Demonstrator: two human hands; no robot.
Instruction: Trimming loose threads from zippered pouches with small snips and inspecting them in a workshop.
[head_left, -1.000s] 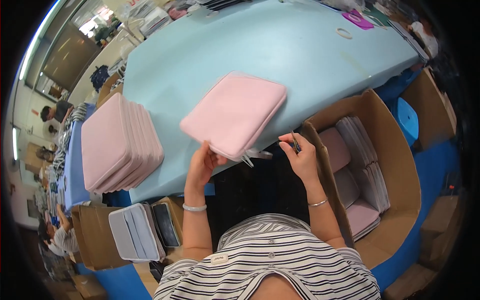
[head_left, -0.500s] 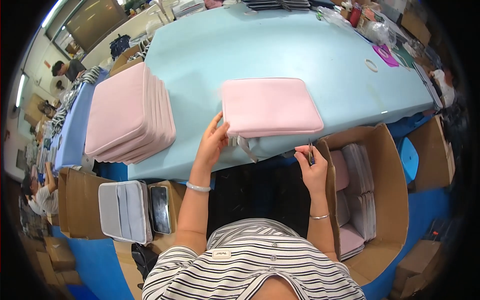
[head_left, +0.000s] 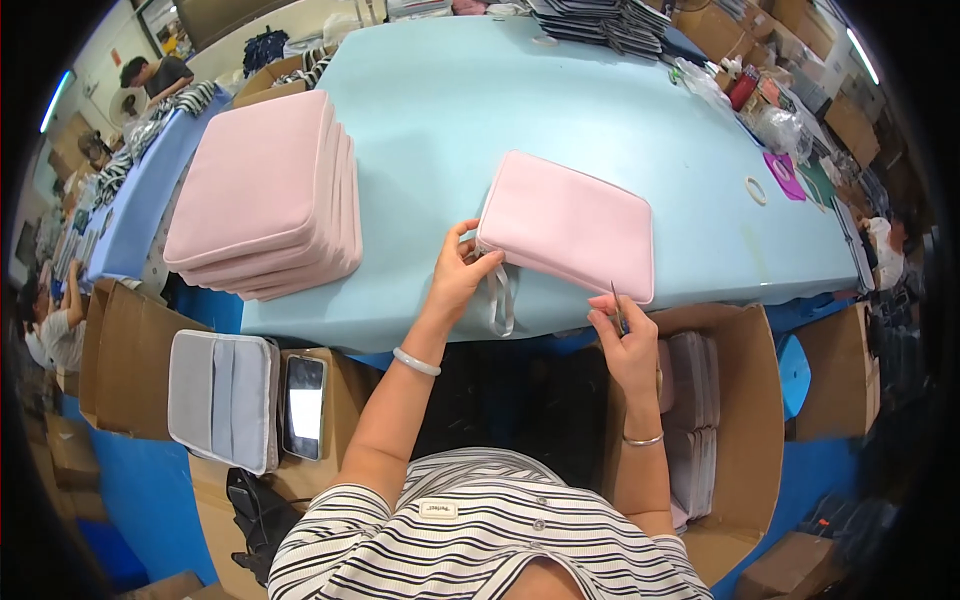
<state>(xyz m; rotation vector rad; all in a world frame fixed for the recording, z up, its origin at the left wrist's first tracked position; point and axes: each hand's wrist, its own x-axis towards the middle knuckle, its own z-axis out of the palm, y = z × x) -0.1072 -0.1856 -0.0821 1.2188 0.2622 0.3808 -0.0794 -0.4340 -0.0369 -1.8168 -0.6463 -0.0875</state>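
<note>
A pink laptop sleeve (head_left: 570,222) lies at a slant on the light blue table, with its piped edge running around it. My left hand (head_left: 462,270) pinches its near-left corner, where a pale wrist strap (head_left: 502,302) hangs down. In my right hand (head_left: 628,350) is a small pair of pointed scissors (head_left: 618,315), tips up beside the sleeve's near-right corner. My fingers hide most of the handles. To the left, a stack of pink sleeves (head_left: 250,185) stands on the table.
An open carton (head_left: 745,430) at my right holds grey and pink sleeves. On my left, a grey sleeve (head_left: 222,395) and a phone (head_left: 304,405) rest on a carton. A tape roll (head_left: 755,190) and dark stacked pieces (head_left: 605,25) lie farther off. Two people work at left.
The pink sleeve has turned clockwise, its near-right corner now closer to me. My left hand stays on its corner. My view has shifted; the scissors are still in my right hand.
</note>
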